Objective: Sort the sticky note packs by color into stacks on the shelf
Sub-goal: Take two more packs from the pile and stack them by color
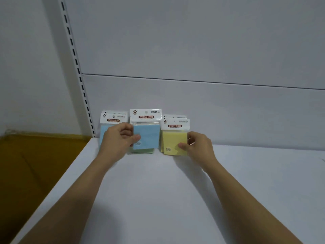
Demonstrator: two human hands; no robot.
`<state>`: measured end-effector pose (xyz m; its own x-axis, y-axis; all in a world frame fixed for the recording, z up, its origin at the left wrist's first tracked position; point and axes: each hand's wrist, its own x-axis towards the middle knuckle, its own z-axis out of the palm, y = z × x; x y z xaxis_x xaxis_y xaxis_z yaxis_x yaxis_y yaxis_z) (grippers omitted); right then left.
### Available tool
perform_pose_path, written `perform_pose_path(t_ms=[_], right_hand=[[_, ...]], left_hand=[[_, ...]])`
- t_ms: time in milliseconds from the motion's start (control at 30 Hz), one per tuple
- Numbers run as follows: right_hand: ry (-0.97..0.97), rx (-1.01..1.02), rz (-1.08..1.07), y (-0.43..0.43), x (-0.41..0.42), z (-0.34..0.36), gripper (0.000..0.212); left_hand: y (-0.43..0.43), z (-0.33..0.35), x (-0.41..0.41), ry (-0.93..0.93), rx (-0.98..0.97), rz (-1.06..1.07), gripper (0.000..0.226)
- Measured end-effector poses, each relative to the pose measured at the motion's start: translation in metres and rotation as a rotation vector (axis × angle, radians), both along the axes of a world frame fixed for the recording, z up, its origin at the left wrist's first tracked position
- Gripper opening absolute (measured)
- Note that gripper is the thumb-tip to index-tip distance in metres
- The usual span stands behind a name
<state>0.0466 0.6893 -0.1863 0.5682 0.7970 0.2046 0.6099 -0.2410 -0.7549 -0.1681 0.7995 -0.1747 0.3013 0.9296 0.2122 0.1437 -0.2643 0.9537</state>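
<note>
Three groups of sticky note packs stand at the back of the white shelf [158, 182]. My left hand [119, 138] pinches a blue pack [146, 136] by its left edge, thumb on its front, above a green pack [142, 151] lying under it. Behind my left hand sits a blue stack [105, 131], partly hidden. My right hand [197, 145] pinches the top yellow pack [173, 141] at its right edge, on the yellow stack at the right.
The shelf's back panel [193, 103] rises right behind the packs. A slotted upright rail [82, 88] runs along the left. Past the shelf's left edge lies a brown floor area [31, 164].
</note>
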Motion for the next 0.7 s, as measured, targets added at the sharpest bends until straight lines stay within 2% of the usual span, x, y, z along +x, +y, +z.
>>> perform_pose_path(t_ms=[233,500,700], right_hand=[[0.033,0.068,-0.140,0.011,-0.012,-0.021,0.028],[-0.035,0.042,-0.137,0.011,-0.015,-0.029,0.043],[-0.078,0.008,-0.127,0.012,-0.017,-0.033,0.035]], left_hand=[[0.008,-0.010,-0.010,-0.012,0.034,-0.036,0.022],[0.006,-0.020,-0.008,-0.030,-0.029,-0.078,0.023],[0.004,-0.019,-0.009,-0.014,-0.033,-0.079,0.023]])
